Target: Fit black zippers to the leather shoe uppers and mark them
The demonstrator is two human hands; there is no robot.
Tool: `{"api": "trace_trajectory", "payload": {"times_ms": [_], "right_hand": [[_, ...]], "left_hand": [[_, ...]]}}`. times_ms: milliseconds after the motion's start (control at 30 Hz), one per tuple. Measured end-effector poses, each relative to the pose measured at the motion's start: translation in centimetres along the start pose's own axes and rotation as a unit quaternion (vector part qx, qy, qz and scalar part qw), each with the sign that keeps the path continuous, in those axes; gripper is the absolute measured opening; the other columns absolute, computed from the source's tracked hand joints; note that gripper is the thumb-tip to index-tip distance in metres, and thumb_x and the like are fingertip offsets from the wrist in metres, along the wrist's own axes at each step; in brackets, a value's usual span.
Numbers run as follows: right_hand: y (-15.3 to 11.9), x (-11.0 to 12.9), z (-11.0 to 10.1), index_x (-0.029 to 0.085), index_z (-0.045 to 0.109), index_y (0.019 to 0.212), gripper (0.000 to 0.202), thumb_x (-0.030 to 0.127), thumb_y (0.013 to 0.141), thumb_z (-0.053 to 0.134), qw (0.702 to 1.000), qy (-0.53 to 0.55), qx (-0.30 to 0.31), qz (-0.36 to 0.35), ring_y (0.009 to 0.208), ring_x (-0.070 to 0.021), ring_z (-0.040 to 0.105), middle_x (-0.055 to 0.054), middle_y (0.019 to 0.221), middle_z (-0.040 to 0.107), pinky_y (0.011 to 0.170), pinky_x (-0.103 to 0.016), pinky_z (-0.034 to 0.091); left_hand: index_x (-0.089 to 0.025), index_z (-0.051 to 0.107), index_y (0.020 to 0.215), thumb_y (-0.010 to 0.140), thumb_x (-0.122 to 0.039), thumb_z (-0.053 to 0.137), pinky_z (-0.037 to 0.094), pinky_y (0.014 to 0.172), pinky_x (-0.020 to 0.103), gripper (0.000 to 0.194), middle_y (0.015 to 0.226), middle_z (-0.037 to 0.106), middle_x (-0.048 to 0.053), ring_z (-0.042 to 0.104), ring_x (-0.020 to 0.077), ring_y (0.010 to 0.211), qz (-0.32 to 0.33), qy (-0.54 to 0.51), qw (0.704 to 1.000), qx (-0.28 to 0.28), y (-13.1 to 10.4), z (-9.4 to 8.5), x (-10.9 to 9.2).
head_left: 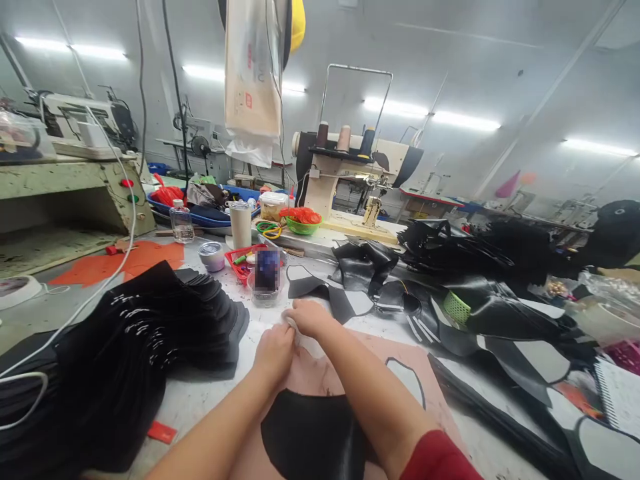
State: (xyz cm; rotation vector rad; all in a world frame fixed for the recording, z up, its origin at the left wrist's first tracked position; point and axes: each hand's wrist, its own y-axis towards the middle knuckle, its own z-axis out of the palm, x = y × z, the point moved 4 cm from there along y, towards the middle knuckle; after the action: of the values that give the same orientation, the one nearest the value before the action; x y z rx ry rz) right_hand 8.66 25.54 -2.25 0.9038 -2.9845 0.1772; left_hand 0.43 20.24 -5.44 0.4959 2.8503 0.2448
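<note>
My left hand point(275, 350) and my right hand point(311, 319) meet over the table, fingers closed and pinched together. Between them shows a thin white piece point(309, 345), partly covered by the fingers; its exact kind is unclear. Beneath my forearms lies a pinkish board point(320, 377). A smooth black cut panel point(315, 433) rests on it, nearest to me. To the right on the board is a white-faced piece with a dark edge point(407, 379), partly behind my right forearm.
Stacked black panels point(185, 327) fill the left side. Ahead stand a phone point(267, 270) in a clear tub, a tumbler point(241, 225) and a sewing machine point(350, 180). Black and white cut pieces point(505, 360) spread across the right. A white cable point(107, 283) crosses the left.
</note>
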Motion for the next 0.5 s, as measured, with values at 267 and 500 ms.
{"api": "trace_trajectory", "payload": {"times_ms": [267, 500], "right_hand": [[0.9, -1.1, 1.0, 0.015, 0.055, 0.106, 0.03, 0.037, 0.087, 0.05, 0.999, 0.019, -0.006, 0.045, 0.091, -0.0177, 0.058, -0.006, 0.105, 0.058, 0.079, -0.039, 0.048], [1.3, -1.3, 1.5, 0.015, 0.063, 0.09, 0.027, 0.036, 0.083, 0.047, 0.985, 0.05, -0.041, 0.161, 0.095, -0.022, 0.057, -0.011, 0.099, 0.06, 0.073, -0.031, 0.044]], "left_hand": [[-0.015, 0.061, 0.09, 0.083, -0.008, 0.042, 0.042, 0.075, 0.038, 0.022, 0.096, 0.063, 0.009, 0.056, 0.023, 0.091, 0.023, 0.04, 0.999, -0.008, -0.5, 0.5, -0.4], [-0.016, 0.061, 0.086, 0.083, -0.008, 0.037, 0.04, 0.071, 0.039, 0.025, 0.095, 0.063, 0.009, 0.055, 0.0241, 0.086, 0.042, 0.048, 0.998, -0.013, -0.5, 0.9, -0.3]]}}
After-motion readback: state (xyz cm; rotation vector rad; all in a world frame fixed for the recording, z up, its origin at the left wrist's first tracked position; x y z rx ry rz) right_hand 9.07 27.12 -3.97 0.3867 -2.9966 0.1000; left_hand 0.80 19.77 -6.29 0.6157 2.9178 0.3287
